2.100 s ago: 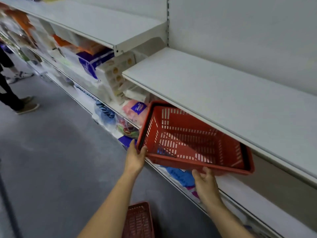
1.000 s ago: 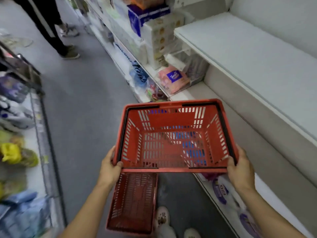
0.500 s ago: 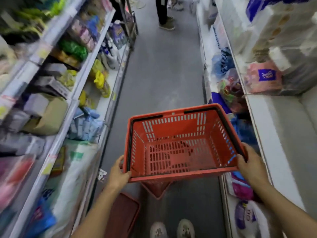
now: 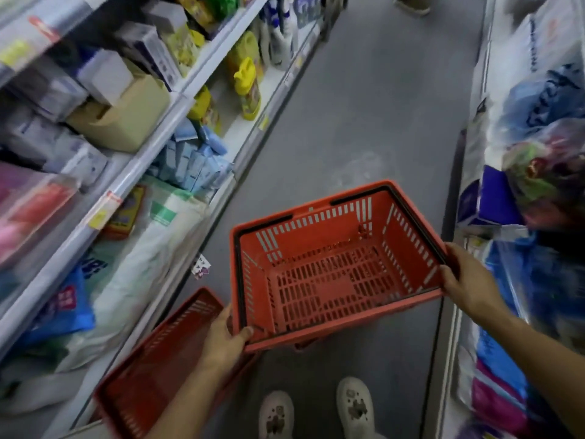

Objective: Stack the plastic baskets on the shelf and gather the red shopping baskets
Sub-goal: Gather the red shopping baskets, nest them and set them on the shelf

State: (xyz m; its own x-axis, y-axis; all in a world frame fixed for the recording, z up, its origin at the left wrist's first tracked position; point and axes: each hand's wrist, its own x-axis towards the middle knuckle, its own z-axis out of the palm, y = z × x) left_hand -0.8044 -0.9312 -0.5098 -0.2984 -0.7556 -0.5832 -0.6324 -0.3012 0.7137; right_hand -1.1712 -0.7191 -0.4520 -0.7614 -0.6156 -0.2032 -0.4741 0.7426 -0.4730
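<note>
Between both hands (image 4: pixel 226 339), red basket (image 4: pixel 332 274) holds nothing.

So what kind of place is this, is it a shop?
Most likely yes, a shop aisle. Both hands hold a red shopping basket, shelves packed with goods line both sides, and yellow bottles stand in rows with price tags along the edges.

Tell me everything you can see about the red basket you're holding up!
The held red basket looks like hard plastic, rectangular, open-topped and empty, with slotted walls and a gridded floor. Black handles lie folded down along its rim. It is tilted in the air above the grey floor of the aisle. The left hand grips its near left corner, thumb over the rim; the right hand grips its right edge. Another red basket sits lower left.
</note>
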